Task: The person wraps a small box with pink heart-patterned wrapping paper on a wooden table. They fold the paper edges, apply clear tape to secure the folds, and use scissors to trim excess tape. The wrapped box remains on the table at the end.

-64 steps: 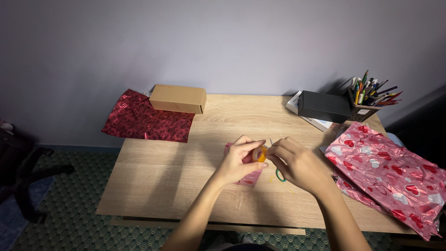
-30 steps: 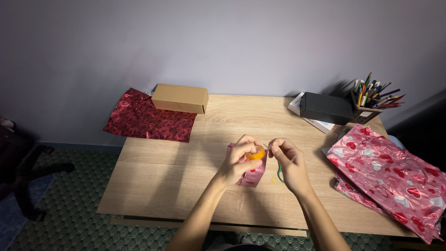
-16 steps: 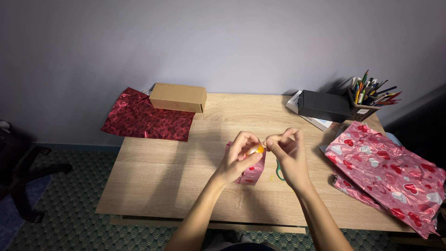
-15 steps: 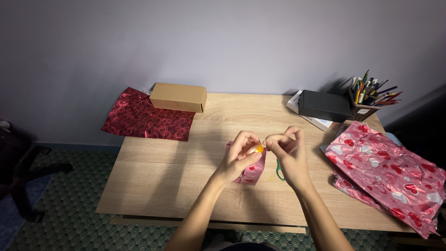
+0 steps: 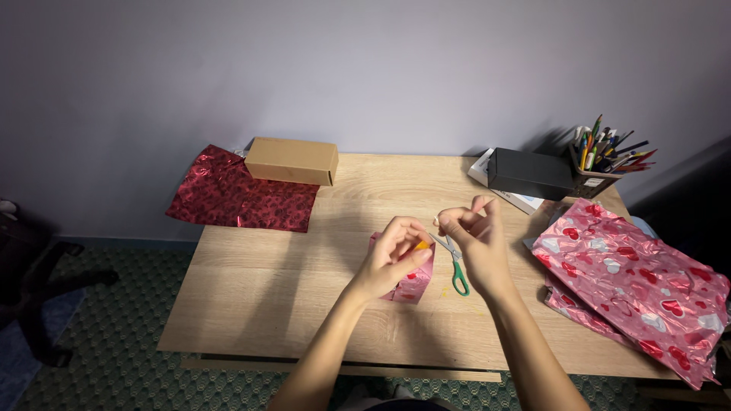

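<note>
My left hand [image 5: 390, 259] grips a small orange roll of tape [image 5: 421, 246] above a small parcel wrapped in pink heart-print foil [image 5: 411, 280] lying mid-table. My right hand [image 5: 476, 240] is raised just right of it, its thumb and forefinger pinched together near the roll; whether a strip of tape runs between them is too fine to see. Green-handled scissors [image 5: 457, 270] lie on the wooden table [image 5: 266, 281] below my right hand.
A brown cardboard box [image 5: 292, 160] and a dark red foil sheet [image 5: 240, 192] sit at the back left. A black box [image 5: 530, 173] on a white box, a cup of pens and pencils [image 5: 601, 164], and pink heart-print foil sheets [image 5: 636, 285] fill the right side.
My right hand has drawn up and to the right, away from the tape roll, uncovering the scissors. My left hand stays over the pink parcel with the roll.
</note>
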